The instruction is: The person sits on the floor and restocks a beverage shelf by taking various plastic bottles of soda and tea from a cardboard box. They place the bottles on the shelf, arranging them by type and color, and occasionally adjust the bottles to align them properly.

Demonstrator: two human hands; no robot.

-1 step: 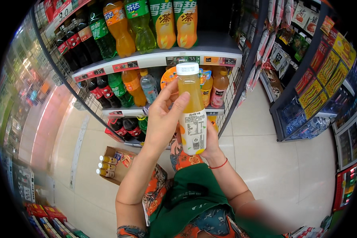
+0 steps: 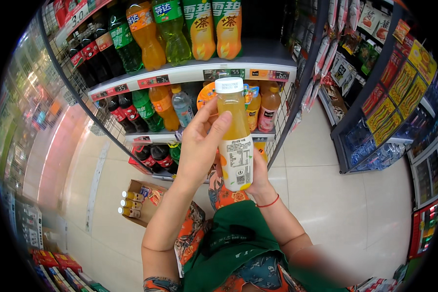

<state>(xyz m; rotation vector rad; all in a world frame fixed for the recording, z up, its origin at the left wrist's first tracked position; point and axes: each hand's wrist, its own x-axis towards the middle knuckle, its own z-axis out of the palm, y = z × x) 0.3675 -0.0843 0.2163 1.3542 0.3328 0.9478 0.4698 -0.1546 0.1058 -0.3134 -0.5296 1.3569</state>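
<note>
Both my hands hold a juice bottle (image 2: 236,158) upright in front of the shelves. It has a white cap, yellow-orange juice and a white label whose printed side faces me. My left hand (image 2: 202,141) grips it near the neck, with the thumb on the front and the fingers behind. At the bottle's lower right side, my right hand (image 2: 261,173) supports it, and most of those fingers are hidden behind the label.
A drinks shelf (image 2: 190,70) stands ahead, stocked with soda bottles (image 2: 148,39). On the floor at lower left sits a cardboard box (image 2: 153,207) with several juice bottles (image 2: 131,204). A snack rack (image 2: 370,121) stands to the right, and stacked goods (image 2: 58,263) fill the lower left corner.
</note>
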